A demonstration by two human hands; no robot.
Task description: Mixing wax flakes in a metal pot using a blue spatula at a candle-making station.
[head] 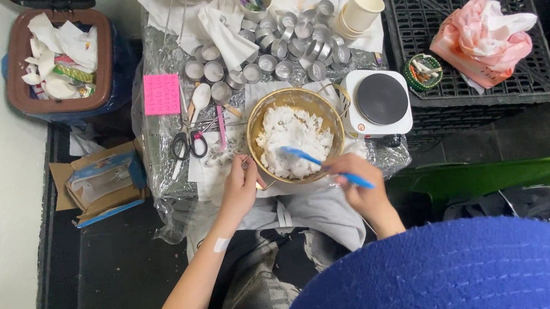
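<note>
Two hands work at a gold-coloured bowl (pixel 289 96) on the foil-covered tabletop (pixel 171 179). The left hand (pixel 241 182) curls around its near rim; the right hand (pixel 362 184) is closed on a blue spatula (pixel 321 163), blade in the white flaky mass (pixel 293 140) filling the bowl. Small metal cups (pixel 287 48) crowd behind, their contents unclear.

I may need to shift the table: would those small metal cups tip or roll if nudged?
The metal cups look thin and empty, so probably light and quick to slide. Some already lie tilted in the pile, so they likely tip and roll easily. Packed close together, one pushed would probably knock the others.
</note>
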